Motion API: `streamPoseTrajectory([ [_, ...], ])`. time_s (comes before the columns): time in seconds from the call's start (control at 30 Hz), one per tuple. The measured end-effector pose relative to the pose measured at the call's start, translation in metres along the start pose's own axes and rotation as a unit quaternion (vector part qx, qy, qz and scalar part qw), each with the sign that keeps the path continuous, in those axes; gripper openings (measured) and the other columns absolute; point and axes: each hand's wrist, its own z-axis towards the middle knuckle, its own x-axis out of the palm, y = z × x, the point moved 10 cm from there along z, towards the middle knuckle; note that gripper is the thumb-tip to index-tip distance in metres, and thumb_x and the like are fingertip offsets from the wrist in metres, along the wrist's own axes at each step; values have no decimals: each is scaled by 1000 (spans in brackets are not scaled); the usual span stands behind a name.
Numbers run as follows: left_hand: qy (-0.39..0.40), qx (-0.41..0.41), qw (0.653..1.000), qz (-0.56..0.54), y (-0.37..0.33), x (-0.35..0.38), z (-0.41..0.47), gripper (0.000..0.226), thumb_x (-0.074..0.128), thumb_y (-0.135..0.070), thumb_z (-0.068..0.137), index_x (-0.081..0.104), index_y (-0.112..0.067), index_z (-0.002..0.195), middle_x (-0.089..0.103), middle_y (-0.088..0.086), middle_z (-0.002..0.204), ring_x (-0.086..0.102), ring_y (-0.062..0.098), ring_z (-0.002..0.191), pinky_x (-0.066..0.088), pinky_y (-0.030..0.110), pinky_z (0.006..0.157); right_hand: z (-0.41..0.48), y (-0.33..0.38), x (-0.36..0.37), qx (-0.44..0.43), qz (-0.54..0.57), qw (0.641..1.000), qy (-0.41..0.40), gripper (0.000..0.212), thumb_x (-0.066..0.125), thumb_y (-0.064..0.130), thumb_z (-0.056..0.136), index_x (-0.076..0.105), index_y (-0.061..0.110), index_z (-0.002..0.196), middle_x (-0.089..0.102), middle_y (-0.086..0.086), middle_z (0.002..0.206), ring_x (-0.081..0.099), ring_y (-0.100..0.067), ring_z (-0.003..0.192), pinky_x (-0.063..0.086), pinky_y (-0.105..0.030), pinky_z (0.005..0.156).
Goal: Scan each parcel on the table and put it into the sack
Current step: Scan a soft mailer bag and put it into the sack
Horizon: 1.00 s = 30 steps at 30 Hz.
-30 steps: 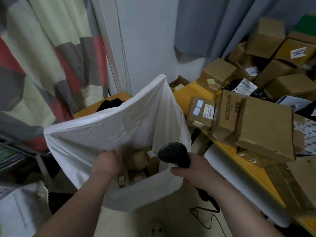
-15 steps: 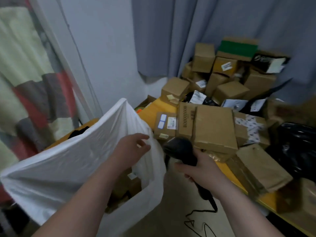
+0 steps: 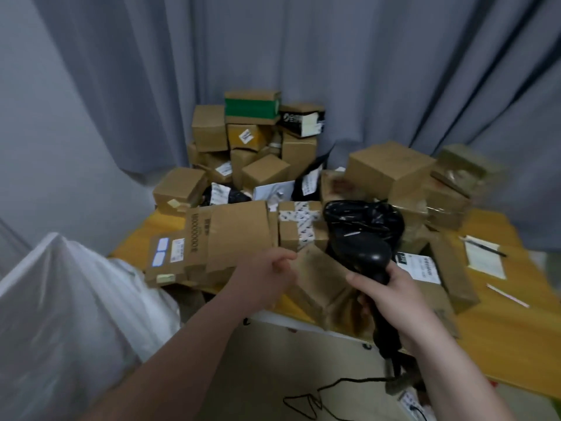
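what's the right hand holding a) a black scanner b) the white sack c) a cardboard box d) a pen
a: the right hand has its fingers wrapped round the handle of the black scanner, whose head points at the parcels on the table.

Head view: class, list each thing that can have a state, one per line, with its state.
left hand, empty, fingers loosely curled over the parcels
right hand, grips the scanner
scanner, held head-up, cord hanging
sack, upright beside the table
black bag parcel, crumpled, lying among the boxes
pen, lying on the notepad
curtain, drawn
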Motion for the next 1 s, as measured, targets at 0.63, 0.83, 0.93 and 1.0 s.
streamPoseTrajectory([
  [0.63,-87,10,989,123,-113,116,126,76,65,-24,89,22,-20,152,17,4,157,34,25,138,32,38,110,45,-57,-167,39,36,996,-72,21,76,19,81,62,20,96,61,-3,76,58,-21,67,45,-35,63],
  [0.83,-76,-18,989,129,-120,136,158,95,68,-16,88,2,-23,155,24,10,155,40,28,134,40,36,100,53,-50,-173,41,40,998,-41,23,76,24,81,62,23,99,64,-3,81,60,-20,71,48,-36,66],
  [0.93,-73,-53,982,168,-111,136,168,81,66,-18,89,16,-20,153,41,18,143,51,33,121,45,37,92,53,-46,-174,38,54,997,-25,21,74,19,83,61,20,100,62,-5,80,58,-18,66,47,-31,59],
  [1.0,-72,-55,973,212,-110,136,171,53,61,-19,92,40,-13,140,56,17,127,55,33,114,44,35,85,53,-46,-175,40,65,997,-19,21,73,18,84,61,20,101,61,-5,80,57,-18,66,47,-28,57],
])
